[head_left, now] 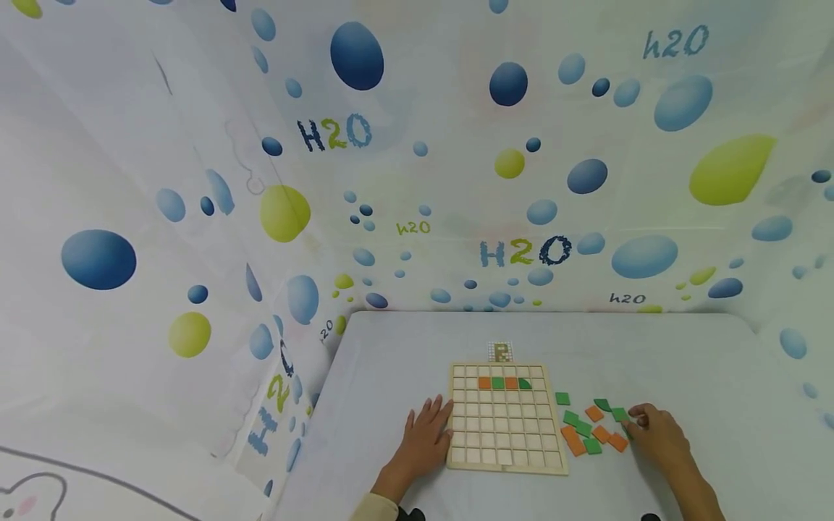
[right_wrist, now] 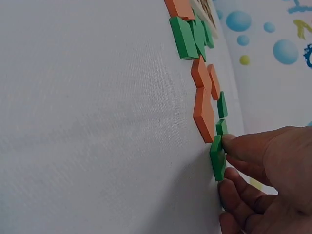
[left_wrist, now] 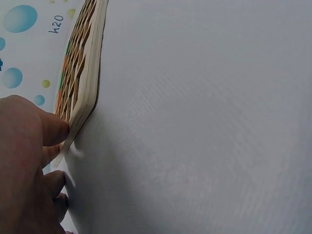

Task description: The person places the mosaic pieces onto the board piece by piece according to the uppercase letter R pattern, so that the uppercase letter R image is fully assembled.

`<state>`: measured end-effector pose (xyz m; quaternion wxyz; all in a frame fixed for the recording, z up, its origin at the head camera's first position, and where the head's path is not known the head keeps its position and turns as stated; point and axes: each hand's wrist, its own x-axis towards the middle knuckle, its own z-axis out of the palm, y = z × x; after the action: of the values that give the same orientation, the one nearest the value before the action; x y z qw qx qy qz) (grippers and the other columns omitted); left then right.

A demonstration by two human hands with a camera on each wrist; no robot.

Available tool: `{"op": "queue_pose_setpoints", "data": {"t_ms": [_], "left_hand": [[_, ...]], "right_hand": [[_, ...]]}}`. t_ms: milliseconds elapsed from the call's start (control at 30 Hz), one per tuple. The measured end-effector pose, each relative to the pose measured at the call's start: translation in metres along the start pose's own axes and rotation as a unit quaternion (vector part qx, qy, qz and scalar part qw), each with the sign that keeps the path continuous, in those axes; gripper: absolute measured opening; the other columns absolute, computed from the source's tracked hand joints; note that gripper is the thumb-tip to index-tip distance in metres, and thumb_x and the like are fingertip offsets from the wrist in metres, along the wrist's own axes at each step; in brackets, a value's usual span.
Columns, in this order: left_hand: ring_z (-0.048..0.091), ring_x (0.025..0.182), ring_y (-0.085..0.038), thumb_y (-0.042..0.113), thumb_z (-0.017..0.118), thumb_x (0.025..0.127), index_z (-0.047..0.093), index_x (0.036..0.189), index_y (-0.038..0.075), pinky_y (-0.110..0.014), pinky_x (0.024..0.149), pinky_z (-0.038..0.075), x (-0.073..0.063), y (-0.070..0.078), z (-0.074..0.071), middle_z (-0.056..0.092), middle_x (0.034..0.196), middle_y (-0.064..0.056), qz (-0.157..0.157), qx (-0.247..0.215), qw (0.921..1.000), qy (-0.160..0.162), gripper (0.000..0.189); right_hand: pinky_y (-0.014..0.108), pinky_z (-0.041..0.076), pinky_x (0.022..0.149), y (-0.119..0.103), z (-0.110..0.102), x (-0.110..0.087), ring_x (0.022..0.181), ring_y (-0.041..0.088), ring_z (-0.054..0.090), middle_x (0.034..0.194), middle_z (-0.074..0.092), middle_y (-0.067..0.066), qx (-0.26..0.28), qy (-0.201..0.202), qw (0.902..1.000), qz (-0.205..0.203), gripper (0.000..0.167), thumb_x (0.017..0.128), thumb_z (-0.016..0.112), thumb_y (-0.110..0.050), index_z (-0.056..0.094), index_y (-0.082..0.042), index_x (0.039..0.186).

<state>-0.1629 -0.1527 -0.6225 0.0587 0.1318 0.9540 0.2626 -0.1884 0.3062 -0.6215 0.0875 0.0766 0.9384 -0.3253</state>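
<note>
My left hand (head_left: 425, 440) rests along the left side of a wooden grid board (head_left: 502, 468), fingers spread, with its thumb at the board's edge (left_wrist: 87, 92). Near the top of the grid, one row holds an orange tile (head_left: 485, 383), a green square tile (head_left: 498, 383), another orange tile (head_left: 511, 383) and a green round-edged tile (head_left: 524, 384). To the right of the loose tiles, my right hand (head_left: 659, 436) pinches a green tile (right_wrist: 217, 158) between thumb and fingers, low over the table.
Several loose orange and green tiles (head_left: 591, 446) lie scattered right of the board, among them a green round-edged piece (head_left: 601, 404). A small pattern card (head_left: 500, 352) lies behind the board's far edge. The white table (head_left: 391, 347) meets a patterned curtain (head_left: 449, 181) at the back.
</note>
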Motion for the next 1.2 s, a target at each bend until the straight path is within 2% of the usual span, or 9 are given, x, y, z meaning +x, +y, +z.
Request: {"op": "queue_pose_setpoints", "data": {"t_ms": [100, 200, 333, 500, 667, 867, 1033, 1200], "left_hand": [[0.029, 0.157, -0.044, 0.027, 0.05, 0.109, 0.043, 0.162, 0.013, -0.073, 0.123, 0.016, 0.001, -0.001, 0.001, 0.036, 0.169, -0.017, 0.001, -0.001, 1.0, -0.001, 0.055], [0.029, 0.158, -0.044, 0.027, 0.049, 0.11, 0.042, 0.163, 0.013, -0.073, 0.123, 0.015, 0.001, -0.001, 0.001, 0.035, 0.17, -0.017, 0.0, -0.001, 1.0, 0.0, 0.055], [0.028, 0.158, -0.045, 0.028, 0.049, 0.11, 0.042, 0.163, 0.014, -0.074, 0.123, 0.014, 0.001, -0.003, 0.001, 0.035, 0.17, -0.018, 0.003, -0.013, 0.9999, 0.006, 0.055], [0.028, 0.157, -0.046, 0.033, 0.047, 0.111, 0.04, 0.164, 0.018, -0.075, 0.121, 0.014, 0.002, -0.008, 0.008, 0.035, 0.17, -0.018, 0.015, -0.017, 0.9995, 0.021, 0.056], [0.026, 0.159, -0.043, 0.034, 0.046, 0.111, 0.039, 0.165, 0.02, -0.073, 0.123, 0.014, 0.004, -0.01, 0.011, 0.033, 0.171, -0.015, 0.008, -0.008, 0.9998, 0.013, 0.056], [0.028, 0.157, -0.047, 0.03, 0.048, 0.111, 0.041, 0.163, 0.015, -0.076, 0.121, 0.016, 0.004, -0.008, 0.008, 0.035, 0.169, -0.019, 0.015, -0.008, 0.9997, 0.015, 0.055], [0.029, 0.157, -0.045, 0.031, 0.048, 0.111, 0.041, 0.163, 0.016, -0.075, 0.121, 0.017, 0.003, -0.004, 0.005, 0.037, 0.169, -0.018, 0.012, 0.002, 0.9999, 0.013, 0.055], [0.029, 0.158, -0.042, 0.028, 0.049, 0.11, 0.042, 0.163, 0.015, -0.072, 0.124, 0.017, 0.003, -0.003, 0.003, 0.036, 0.17, -0.016, -0.003, 0.007, 1.0, -0.001, 0.055]], "right_hand": [[0.058, 0.049, 0.08, -0.001, 0.001, 0.001, 0.105, 0.049, 0.062, 0.112, 0.063, 0.033, 0.001, -0.004, 1.0, 0.001, 0.046, 0.1, 0.067, -0.025, 0.059, 0.012, 0.124], [0.061, 0.05, 0.078, -0.002, 0.007, 0.003, 0.107, 0.053, 0.061, 0.115, 0.063, 0.036, -0.004, 0.008, 0.9998, -0.015, 0.051, 0.099, 0.07, -0.029, 0.058, 0.013, 0.126], [0.066, 0.05, 0.077, -0.009, 0.018, 0.005, 0.111, 0.058, 0.058, 0.119, 0.059, 0.038, -0.01, 0.045, 0.9979, -0.045, 0.043, 0.099, 0.068, -0.02, 0.058, 0.011, 0.127], [0.075, 0.045, 0.085, -0.02, 0.026, 0.005, 0.12, 0.067, 0.048, 0.131, 0.048, 0.045, -0.006, 0.073, 0.9958, -0.055, 0.038, 0.099, 0.061, -0.011, 0.058, 0.01, 0.131], [0.075, 0.04, 0.092, -0.025, 0.031, 0.009, 0.124, 0.064, 0.046, 0.134, 0.048, 0.044, 0.003, 0.065, 0.9961, -0.06, 0.039, 0.1, 0.06, -0.012, 0.058, 0.009, 0.132], [0.075, 0.039, 0.092, -0.024, 0.032, 0.019, 0.124, 0.062, 0.047, 0.134, 0.048, 0.043, 0.0, 0.067, 0.9953, -0.07, 0.036, 0.102, 0.06, -0.012, 0.058, 0.008, 0.13], [0.075, 0.04, 0.091, -0.024, 0.033, 0.034, 0.121, 0.061, 0.049, 0.13, 0.051, 0.041, 0.004, 0.085, 0.9933, -0.078, 0.033, 0.103, 0.059, -0.011, 0.058, 0.009, 0.128], [0.074, 0.04, 0.096, -0.03, 0.033, 0.053, 0.122, 0.058, 0.049, 0.13, 0.051, 0.038, 0.015, 0.067, 0.9955, -0.065, 0.034, 0.105, 0.056, -0.013, 0.056, 0.01, 0.132]]}}
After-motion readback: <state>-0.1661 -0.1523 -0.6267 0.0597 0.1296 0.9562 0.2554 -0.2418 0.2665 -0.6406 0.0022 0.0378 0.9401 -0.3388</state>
